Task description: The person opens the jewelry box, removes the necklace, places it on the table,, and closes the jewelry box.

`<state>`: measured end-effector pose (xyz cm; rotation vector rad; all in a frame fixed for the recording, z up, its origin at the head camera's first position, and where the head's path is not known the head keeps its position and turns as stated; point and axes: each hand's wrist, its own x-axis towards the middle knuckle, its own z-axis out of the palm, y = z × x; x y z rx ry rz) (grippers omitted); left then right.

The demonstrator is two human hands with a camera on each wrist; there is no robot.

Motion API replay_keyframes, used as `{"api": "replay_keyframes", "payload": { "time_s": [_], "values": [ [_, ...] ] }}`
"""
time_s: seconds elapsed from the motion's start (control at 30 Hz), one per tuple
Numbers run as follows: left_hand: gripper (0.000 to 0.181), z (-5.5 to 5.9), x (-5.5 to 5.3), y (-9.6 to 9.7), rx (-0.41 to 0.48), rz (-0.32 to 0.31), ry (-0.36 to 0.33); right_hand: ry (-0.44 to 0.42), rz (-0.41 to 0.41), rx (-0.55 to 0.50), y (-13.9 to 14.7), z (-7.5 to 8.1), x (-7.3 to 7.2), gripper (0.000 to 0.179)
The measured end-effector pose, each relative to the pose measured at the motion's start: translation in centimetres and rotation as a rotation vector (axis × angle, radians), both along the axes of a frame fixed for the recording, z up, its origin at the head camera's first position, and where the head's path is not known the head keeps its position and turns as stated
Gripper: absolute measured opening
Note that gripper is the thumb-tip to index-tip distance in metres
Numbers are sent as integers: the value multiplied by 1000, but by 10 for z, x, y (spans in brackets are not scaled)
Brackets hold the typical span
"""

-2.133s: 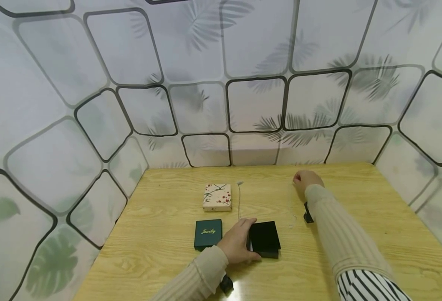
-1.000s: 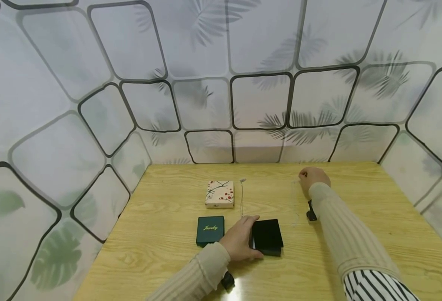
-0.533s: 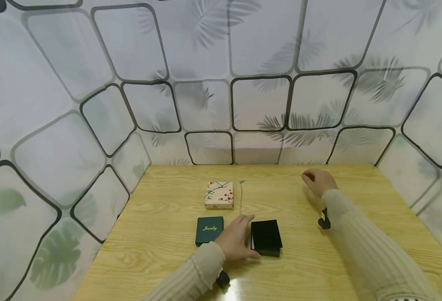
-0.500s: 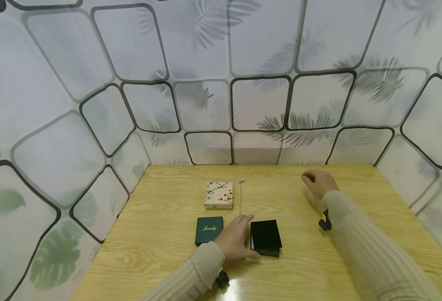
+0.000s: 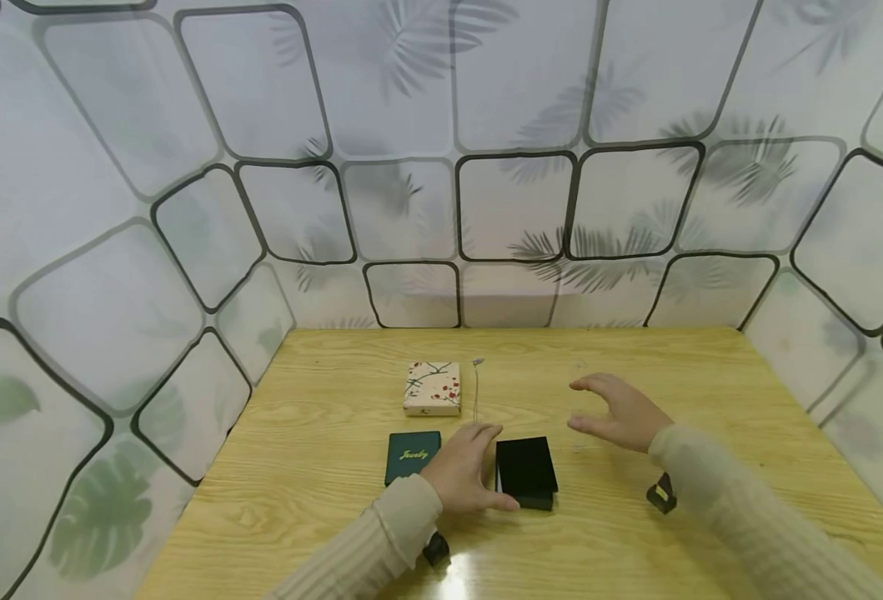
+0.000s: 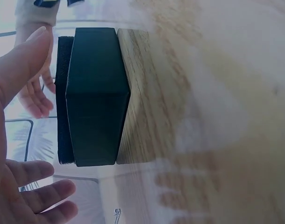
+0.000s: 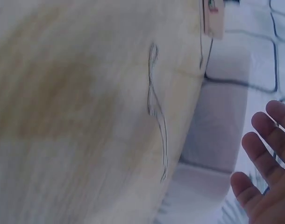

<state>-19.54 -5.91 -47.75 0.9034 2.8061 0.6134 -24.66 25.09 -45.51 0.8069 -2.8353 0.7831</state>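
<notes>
My left hand (image 5: pixel 462 471) is held beside a small dark green box (image 6: pixel 98 126), thumb and fingers spread around its left side with a gap visible in the left wrist view. A black square pad (image 5: pixel 525 468) lies on top of that box, slightly offset. My right hand (image 5: pixel 617 412) hovers over the right of the table, thumb and fingers apart, holding nothing. Below it a thin silver chain necklace (image 7: pixel 150 84) lies stretched along the wood, partly hidden by the hand in the head view. Another necklace (image 5: pixel 476 392) with a small pendant lies left of it.
A green box marked "Jewelry" (image 5: pixel 411 457) sits left of my left hand, partly covered by it. Behind stands a cream box with a red blossom print (image 5: pixel 432 389). Patterned curtain walls (image 5: pixel 512 208) enclose the wooden table (image 5: pixel 321 500).
My right hand has come back from the far end of the chain, and its pinched fingers have spread. My left hand has loosened slightly from the box's side. The boxes stay put.
</notes>
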Motion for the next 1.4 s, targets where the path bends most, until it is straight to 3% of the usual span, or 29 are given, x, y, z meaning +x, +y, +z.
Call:
{"api": "replay_keyframes", "payload": {
  "time_s": [0.27,0.47,0.8,1.1,1.4],
  "values": [
    [114,0,-2,1,-71,-34,63,25,154,87,-23,-13,31,96],
    [116,0,-3,2,-133,-33,109,32,222,99,-34,-19,41,102],
    [114,-2,-5,4,-185,-47,118,11,223,131,-43,-24,44,102],
    [105,-1,-6,6,-156,-55,117,43,216,127,-46,-30,42,96],
    [103,-1,-4,7,-153,-55,159,2,199,120,-47,-32,44,95]
  ]
}}
